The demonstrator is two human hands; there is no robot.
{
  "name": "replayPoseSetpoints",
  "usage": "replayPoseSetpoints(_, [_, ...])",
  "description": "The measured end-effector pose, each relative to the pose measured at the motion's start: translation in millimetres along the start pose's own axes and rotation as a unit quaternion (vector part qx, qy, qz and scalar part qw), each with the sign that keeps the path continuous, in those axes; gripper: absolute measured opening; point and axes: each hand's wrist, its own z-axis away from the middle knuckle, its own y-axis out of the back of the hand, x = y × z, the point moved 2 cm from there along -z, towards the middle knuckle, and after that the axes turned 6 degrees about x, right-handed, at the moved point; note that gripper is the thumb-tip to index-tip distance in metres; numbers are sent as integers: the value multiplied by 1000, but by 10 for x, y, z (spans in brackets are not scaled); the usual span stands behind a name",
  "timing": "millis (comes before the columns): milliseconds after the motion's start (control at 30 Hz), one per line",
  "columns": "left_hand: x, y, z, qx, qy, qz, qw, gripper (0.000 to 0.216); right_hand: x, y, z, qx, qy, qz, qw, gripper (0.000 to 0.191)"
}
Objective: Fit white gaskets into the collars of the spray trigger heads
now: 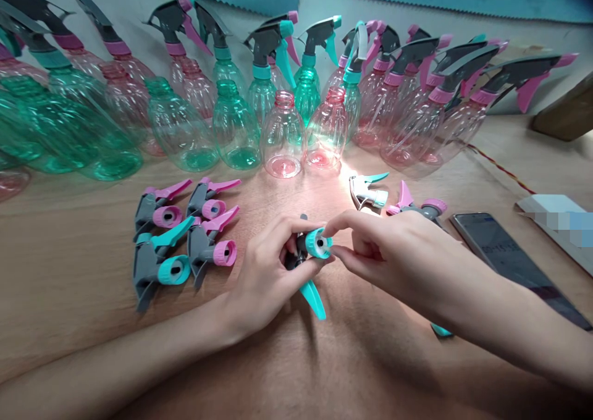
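Observation:
My left hand (271, 262) is closed around a dark grey spray trigger head with a teal lever (314, 298). Its teal collar (319, 243) faces me, with a pale part and a dark hole inside. At the collar's right rim, the bent thumb and forefinger of my right hand (370, 238) come together in a pinch; what lies between these fingertips is too small to make out. Left of my hands lie several grey trigger heads, including one with a teal collar (173, 270) and one with a pink collar (225, 253).
Bottles without heads, green (236, 130) and pink (283, 139), stand behind my hands. Bottles with trigger heads (308, 89) line the wall. Beyond my right hand are a white trigger head (368, 191) and a grey-pink one (417, 208). A phone (519, 262) lies right.

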Motion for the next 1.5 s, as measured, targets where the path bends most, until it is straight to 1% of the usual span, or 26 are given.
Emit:
replayPoseSetpoints(133, [-4,-2,6,3,1,-2,1000,27,28,0,-20,3,-4,-22,1000,17])
replayPoseSetpoints(267, [8,1,16,-3,-7,-6,1000,27,76,-1,-34,-10,-8,-61,998,12])
replayPoseSetpoints(367, [21,6,21,-4,-18,-6,1000,26,100,-1,-50,-17,-7,-75,997,12])
replayPoseSetpoints(533, [12,7,19,-5,-12,-8,1000,25,97,-12,-71,-36,-47,-120,991,11])
replayPoseSetpoints(633, [-2,5,22,0,-13,-6,1000,25,65,-32,-52,-23,-55,-129,990,13])
replayPoseSetpoints(733, [-15,9,31,11,-14,-7,1000,21,34,-68,-28,-13,-65,-160,985,19])
replayPoseSetpoints(867, [-21,18,42,12,-7,-16,1000,21,17,-98,-33,-29,-78,-208,975,19])
replayPoseSetpoints(967, [-17,25,39,16,-10,-19,1000,21,17,-97,-46,-32,-70,-227,971,20])
replayPoseSetpoints(1133, [-21,23,19,16,-9,-20,1000,24,47,-97,-51,-9,-22,-203,979,17])
replayPoseSetpoints(1267, [-32,18,20,6,19,-9,1000,27,50,-67,-30,36,22,-104,994,15])
replayPoseSetpoints(1367, [-33,17,20,8,27,-14,1000,26,25,-64,11,58,6,-32,998,12])
replayPoseSetpoints(1433, [-33,17,17,14,21,-20,999,24,3,-84,35,57,-2,-23,998,13])
replayPoseSetpoints(1500, [-38,18,16,18,16,-18,1000,24,-15,-106,46,62,-1,-38,997,14])
